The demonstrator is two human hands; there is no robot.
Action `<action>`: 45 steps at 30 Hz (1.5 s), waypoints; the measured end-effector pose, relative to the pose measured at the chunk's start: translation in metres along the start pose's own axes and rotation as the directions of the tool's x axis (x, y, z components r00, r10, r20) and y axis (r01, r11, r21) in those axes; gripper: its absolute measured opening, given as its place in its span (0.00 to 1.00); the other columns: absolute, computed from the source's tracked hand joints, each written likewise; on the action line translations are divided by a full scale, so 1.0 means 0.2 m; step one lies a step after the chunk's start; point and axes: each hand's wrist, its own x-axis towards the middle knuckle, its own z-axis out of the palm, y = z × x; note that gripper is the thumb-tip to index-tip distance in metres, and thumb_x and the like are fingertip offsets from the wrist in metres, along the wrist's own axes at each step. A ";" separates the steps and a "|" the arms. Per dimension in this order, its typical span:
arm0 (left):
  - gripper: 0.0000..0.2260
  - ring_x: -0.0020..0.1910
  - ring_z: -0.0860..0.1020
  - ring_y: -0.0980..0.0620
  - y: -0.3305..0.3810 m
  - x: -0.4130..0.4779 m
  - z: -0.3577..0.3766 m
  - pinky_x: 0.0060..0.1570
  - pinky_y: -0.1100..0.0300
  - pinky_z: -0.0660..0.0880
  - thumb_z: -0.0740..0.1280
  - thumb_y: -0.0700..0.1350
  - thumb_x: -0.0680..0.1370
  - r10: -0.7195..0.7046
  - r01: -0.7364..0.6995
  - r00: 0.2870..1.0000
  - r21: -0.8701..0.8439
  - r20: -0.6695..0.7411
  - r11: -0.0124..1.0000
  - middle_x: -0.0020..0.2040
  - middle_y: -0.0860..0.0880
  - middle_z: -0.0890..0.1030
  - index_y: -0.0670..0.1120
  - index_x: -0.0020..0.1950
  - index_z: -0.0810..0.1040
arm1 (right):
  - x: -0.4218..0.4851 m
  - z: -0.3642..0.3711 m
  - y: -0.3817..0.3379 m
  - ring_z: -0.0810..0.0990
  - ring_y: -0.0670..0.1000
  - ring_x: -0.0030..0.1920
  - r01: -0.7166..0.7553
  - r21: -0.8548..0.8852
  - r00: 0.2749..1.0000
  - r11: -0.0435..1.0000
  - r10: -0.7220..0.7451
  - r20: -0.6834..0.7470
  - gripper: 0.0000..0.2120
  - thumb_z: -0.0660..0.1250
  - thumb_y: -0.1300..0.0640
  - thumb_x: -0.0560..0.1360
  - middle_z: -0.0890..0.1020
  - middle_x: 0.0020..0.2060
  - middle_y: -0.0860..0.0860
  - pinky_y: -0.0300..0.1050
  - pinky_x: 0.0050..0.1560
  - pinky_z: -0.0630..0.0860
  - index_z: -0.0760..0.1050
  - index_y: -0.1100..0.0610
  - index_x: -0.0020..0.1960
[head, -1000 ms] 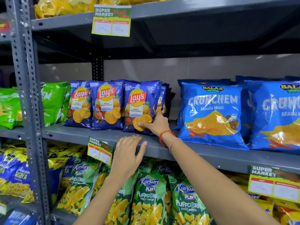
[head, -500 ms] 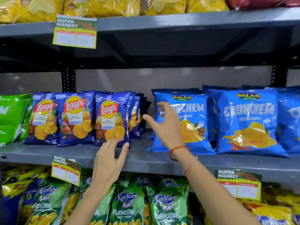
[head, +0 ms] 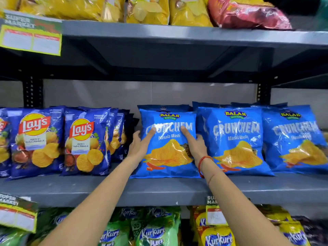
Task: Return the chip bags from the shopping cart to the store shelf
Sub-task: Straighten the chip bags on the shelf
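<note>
The leftmost Crunchem bag [head: 168,144], light blue with a Balaji logo, stands upright on the grey middle shelf [head: 159,189] and serves as the reference item. The left hand [head: 140,144] grips its left edge, thumb laid across the printed front and the other fingers hidden behind the edge. The right hand [head: 194,145] grips its right edge the same way, thumb on the front near the lettering; a red thread bracelet [head: 202,165] circles that wrist. Both hands are closed on the bag from opposite sides. Just right of the bag stand two more Crunchem bags [head: 236,139], the nearer touching it. To its left, separated by a narrow gap, stand dark blue Lay's bags [head: 85,144] in rows. Above it, yellow chip bags [head: 147,9] fill the upper shelf. Below it, green Kurkure bags [head: 152,231] occupy the lower shelf.
</note>
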 end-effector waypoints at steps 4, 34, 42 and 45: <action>0.44 0.64 0.71 0.45 0.00 0.03 0.03 0.64 0.50 0.68 0.67 0.71 0.61 0.017 -0.018 1.000 -0.188 -0.005 0.982 0.69 0.46 0.70 0.48 0.70 0.62 | 0.04 0.01 0.01 0.72 0.58 0.68 0.020 0.080 0.998 0.997 -0.026 0.066 0.45 0.71 0.34 0.65 0.72 0.70 0.55 0.58 0.70 0.68 0.64 0.58 0.74; 0.27 0.64 0.67 0.48 0.08 -0.11 0.09 0.63 0.50 0.67 0.67 0.58 0.72 0.514 -0.529 0.715 0.114 -0.473 0.841 0.64 0.46 0.69 0.49 0.67 0.65 | -0.13 -0.07 -0.03 0.75 0.52 0.60 0.461 -0.222 0.841 0.859 -0.503 -0.198 0.29 0.66 0.40 0.73 0.76 0.61 0.52 0.52 0.60 0.74 0.67 0.55 0.69; 0.18 0.57 0.72 0.54 0.29 -0.27 0.53 0.57 0.61 0.68 0.66 0.50 0.75 0.628 -0.628 0.776 0.026 -0.062 0.778 0.59 0.50 0.74 0.46 0.63 0.70 | -0.07 -0.52 -0.12 0.75 0.55 0.56 0.486 -0.355 0.696 0.798 -0.600 -0.396 0.19 0.64 0.43 0.76 0.78 0.53 0.52 0.51 0.57 0.73 0.74 0.57 0.57; 0.25 0.64 0.70 0.48 0.29 -0.26 0.70 0.61 0.61 0.65 0.65 0.53 0.76 0.444 -0.443 0.889 -0.035 0.108 0.896 0.67 0.45 0.70 0.45 0.69 0.63 | 0.02 -0.69 -0.07 0.71 0.57 0.62 0.325 -0.451 0.732 0.831 -0.523 -0.436 0.28 0.65 0.39 0.74 0.76 0.59 0.56 0.50 0.58 0.68 0.71 0.59 0.63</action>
